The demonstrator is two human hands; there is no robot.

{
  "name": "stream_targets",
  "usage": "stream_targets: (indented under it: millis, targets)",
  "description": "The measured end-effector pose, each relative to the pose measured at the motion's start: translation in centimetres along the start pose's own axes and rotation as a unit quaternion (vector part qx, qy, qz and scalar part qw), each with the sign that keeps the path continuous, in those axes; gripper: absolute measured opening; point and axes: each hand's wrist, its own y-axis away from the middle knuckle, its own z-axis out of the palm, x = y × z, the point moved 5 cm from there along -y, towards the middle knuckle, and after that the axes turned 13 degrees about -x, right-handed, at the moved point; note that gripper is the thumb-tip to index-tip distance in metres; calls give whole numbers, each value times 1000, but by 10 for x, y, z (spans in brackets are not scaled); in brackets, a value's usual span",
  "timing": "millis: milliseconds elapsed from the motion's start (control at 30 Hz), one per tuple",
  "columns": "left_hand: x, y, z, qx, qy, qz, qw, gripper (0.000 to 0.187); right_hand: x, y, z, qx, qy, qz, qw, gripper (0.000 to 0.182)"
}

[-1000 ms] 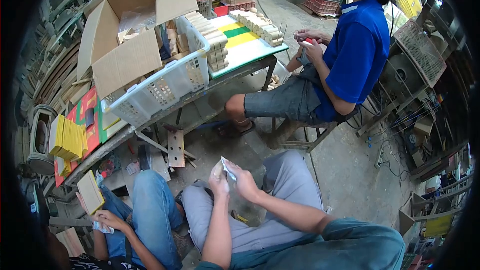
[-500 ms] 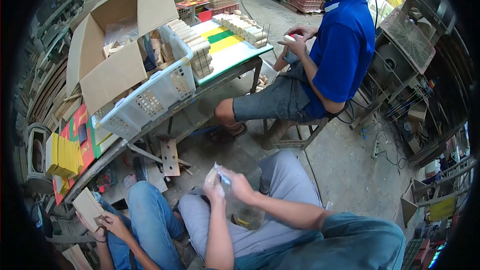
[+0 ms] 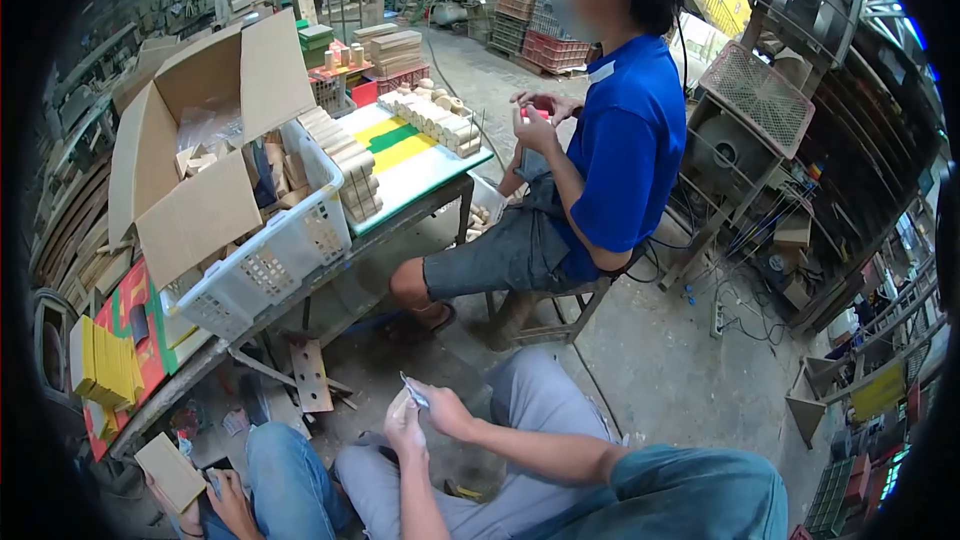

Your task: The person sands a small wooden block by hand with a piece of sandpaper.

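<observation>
Above my grey trousers, my two hands meet in front of me. My left hand (image 3: 404, 430) is closed around a small pale wooden piece (image 3: 400, 403), mostly hidden by the fingers. My right hand (image 3: 447, 411) pinches a folded grey-blue strip that looks like sandpaper (image 3: 414, 395), up against the wooden piece. At the lower left, a co-worker in jeans holds a flat wooden board (image 3: 170, 472) in one hand and a small grey-blue piece in the other.
Across from me sits a person in a blue shirt (image 3: 630, 150), handling a small red thing. The workbench (image 3: 420, 185) carries a white plastic crate (image 3: 265, 275), an open cardboard box (image 3: 200, 215), stacked wooden pieces and yellow slats (image 3: 100, 365). A drilled board (image 3: 311, 376) leans below.
The view has tilted up and shifted right, so things sit further left and lower. My hands stay together on the same pieces. The person in blue has raised their hands and head.
</observation>
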Motion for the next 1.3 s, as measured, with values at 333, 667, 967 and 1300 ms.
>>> stream_targets:
  millis: [333,667,967,1300]
  targets:
    - [1,3,-22,-2,32,-20,999,30,-11,8,22,50,8,-118,992,60]
    - [20,6,-10,-16,28,25,999,27,-13,21,25,158,75,-267,948,43]
    - [8,7,-12,0,34,30,999,32,-16,13,12,109,57,-199,972,50]
    - [20,12,1,18,-15,24,999,27,-4,-4,7,29,-1,-70,997,64]
